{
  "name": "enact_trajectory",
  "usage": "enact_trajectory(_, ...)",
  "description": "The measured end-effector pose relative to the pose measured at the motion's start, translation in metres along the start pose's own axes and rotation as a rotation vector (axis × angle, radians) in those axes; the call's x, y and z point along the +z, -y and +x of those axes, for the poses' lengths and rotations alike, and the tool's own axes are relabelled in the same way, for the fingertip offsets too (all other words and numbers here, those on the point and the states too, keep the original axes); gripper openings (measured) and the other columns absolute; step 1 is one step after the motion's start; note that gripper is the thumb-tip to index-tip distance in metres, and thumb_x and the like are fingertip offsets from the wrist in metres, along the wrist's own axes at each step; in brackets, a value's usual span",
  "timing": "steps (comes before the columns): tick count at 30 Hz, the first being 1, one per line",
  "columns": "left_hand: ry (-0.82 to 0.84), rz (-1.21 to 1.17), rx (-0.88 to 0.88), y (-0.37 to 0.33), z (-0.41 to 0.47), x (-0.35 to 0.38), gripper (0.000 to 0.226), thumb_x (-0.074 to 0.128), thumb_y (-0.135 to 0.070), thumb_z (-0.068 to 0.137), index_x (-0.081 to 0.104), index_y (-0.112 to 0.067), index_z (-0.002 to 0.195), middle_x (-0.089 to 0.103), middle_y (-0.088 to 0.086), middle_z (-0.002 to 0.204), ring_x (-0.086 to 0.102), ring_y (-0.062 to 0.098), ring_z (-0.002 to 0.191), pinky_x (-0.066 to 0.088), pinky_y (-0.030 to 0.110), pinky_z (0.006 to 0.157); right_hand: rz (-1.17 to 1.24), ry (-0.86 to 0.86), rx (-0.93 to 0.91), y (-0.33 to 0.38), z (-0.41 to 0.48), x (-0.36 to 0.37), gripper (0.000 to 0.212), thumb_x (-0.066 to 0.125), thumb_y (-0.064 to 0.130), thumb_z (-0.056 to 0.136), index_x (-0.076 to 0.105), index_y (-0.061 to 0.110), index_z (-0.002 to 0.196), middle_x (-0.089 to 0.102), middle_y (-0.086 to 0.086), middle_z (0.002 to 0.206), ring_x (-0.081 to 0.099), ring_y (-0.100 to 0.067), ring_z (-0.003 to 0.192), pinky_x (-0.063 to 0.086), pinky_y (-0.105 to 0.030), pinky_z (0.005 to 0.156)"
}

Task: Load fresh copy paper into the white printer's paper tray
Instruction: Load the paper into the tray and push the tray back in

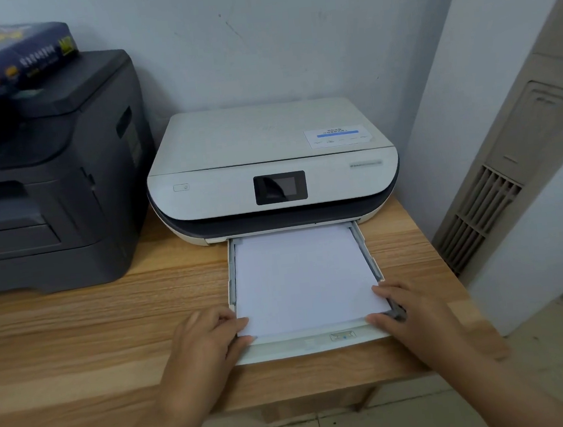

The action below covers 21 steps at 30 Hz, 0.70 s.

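nearby, dark printer (45,167) bearing paper ream (10,57), both hands pinching paper (300,277) corners, left hand (210,340), right hand (410,314)

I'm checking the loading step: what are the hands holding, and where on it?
Both hands, left and right, grip the pulled-out paper tray at its front corners, fingers over the near corners of the paper stack.

No legible txt anywhere.

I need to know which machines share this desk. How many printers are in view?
2. A white printer stands mid-desk against the wall with its tray pulled out; a dark printer sits to its left, partly cut off by the frame.
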<state>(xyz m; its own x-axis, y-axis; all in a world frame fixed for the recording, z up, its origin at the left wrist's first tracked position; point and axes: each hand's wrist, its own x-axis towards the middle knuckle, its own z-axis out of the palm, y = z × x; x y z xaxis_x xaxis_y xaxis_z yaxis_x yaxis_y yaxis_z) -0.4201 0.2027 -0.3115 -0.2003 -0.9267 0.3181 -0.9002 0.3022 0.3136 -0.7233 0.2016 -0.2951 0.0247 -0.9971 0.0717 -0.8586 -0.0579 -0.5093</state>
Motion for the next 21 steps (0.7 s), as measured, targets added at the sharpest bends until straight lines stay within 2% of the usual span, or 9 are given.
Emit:
enact_trajectory(3, 0.053, 0.036, -0.002, 0.0, -0.001, 0.0, 0.043, 0.044, -0.047, 0.078, 0.076, -0.018, 0.084, 0.069, 0.0, 0.088, 0.061, 0.018, 0.08, 0.049, 0.028, 0.071, -0.067, 0.01, -0.03, 0.001, -0.001, -0.002, 0.049, 0.063, 0.038, 0.084, 0.054, 0.02, 0.129, 0.047, 0.011, 0.136, 0.042, -0.005, 0.122, 0.026, -0.01, 0.093)
enact_trajectory(5, 0.127, 0.055, -0.004, 0.001, -0.001, 0.001, 0.058, 0.032, -0.055, 0.087, 0.076, -0.017, 0.085, 0.072, 0.003, 0.095, 0.069, 0.024, 0.08, 0.055, 0.033, 0.075, -0.102, 0.018, -0.049, 0.001, -0.001, -0.006, 0.046, 0.059, 0.038, 0.086, 0.054, 0.022, 0.129, 0.047, 0.011, 0.137, 0.043, -0.006, 0.123, 0.025, -0.009, 0.09)
enact_trajectory(7, 0.16, 0.072, 0.005, 0.001, 0.0, -0.001, 0.065, 0.024, -0.056, 0.09, 0.076, -0.016, 0.086, 0.074, 0.003, 0.097, 0.071, 0.021, 0.082, 0.057, 0.034, 0.075, -0.135, 0.019, -0.073, 0.002, -0.001, -0.009, 0.044, 0.056, 0.039, 0.088, 0.053, 0.024, 0.13, 0.047, 0.011, 0.138, 0.044, -0.007, 0.124, 0.024, -0.009, 0.088)
enact_trajectory(11, 0.225, 0.159, 0.046, -0.002, 0.002, -0.006, 0.057, 0.031, -0.051, 0.086, 0.077, -0.019, 0.084, 0.075, 0.003, 0.094, 0.072, 0.021, 0.078, 0.058, 0.03, 0.067, -0.174, 0.023, -0.13, -0.001, -0.001, -0.012, 0.041, 0.057, 0.037, 0.087, 0.057, 0.024, 0.126, 0.049, 0.009, 0.137, 0.046, -0.009, 0.122, 0.026, -0.011, 0.09)
enact_trajectory(13, 0.242, 0.198, 0.07, -0.003, 0.002, -0.008, 0.045, 0.039, -0.044, 0.08, 0.077, -0.02, 0.083, 0.075, 0.004, 0.093, 0.072, 0.023, 0.077, 0.057, 0.029, 0.065, -0.223, 0.023, -0.161, -0.004, -0.001, -0.011, 0.036, 0.066, 0.031, 0.082, 0.066, 0.017, 0.116, 0.06, 0.001, 0.127, 0.056, -0.017, 0.115, 0.032, -0.018, 0.09)
enact_trajectory(16, 0.272, 0.238, 0.081, -0.002, 0.005, -0.009, 0.041, 0.041, -0.04, 0.078, 0.076, -0.021, 0.086, 0.074, 0.006, 0.093, 0.071, 0.025, 0.075, 0.057, 0.03, 0.063, -0.276, -0.029, -0.212, -0.007, 0.0, -0.011, 0.029, 0.081, 0.023, 0.067, 0.075, 0.012, 0.093, 0.073, -0.005, 0.102, 0.07, -0.023, 0.092, 0.042, -0.022, 0.078)
enact_trajectory(19, 0.284, 0.247, 0.1, 0.0, 0.004, -0.011, 0.041, 0.04, -0.04, 0.078, 0.074, -0.024, 0.093, 0.073, 0.005, 0.099, 0.071, 0.025, 0.08, 0.057, 0.031, 0.065, -0.365, -0.04, -0.315, 0.0, 0.001, -0.016, 0.032, 0.093, 0.022, 0.044, 0.077, 0.019, 0.072, 0.075, 0.002, 0.08, 0.072, -0.012, 0.074, 0.051, -0.015, 0.063)
enact_trajectory(21, 0.271, 0.238, 0.111, 0.0, 0.004, -0.012, 0.041, 0.04, -0.04, 0.078, 0.074, -0.025, 0.094, 0.073, 0.005, 0.1, 0.071, 0.024, 0.081, 0.058, 0.031, 0.066, -0.404, -0.031, -0.367, 0.007, 0.001, -0.02, 0.038, 0.095, 0.02, 0.033, 0.075, 0.022, 0.065, 0.073, 0.007, 0.071, 0.068, -0.003, 0.071, 0.05, -0.011, 0.061)
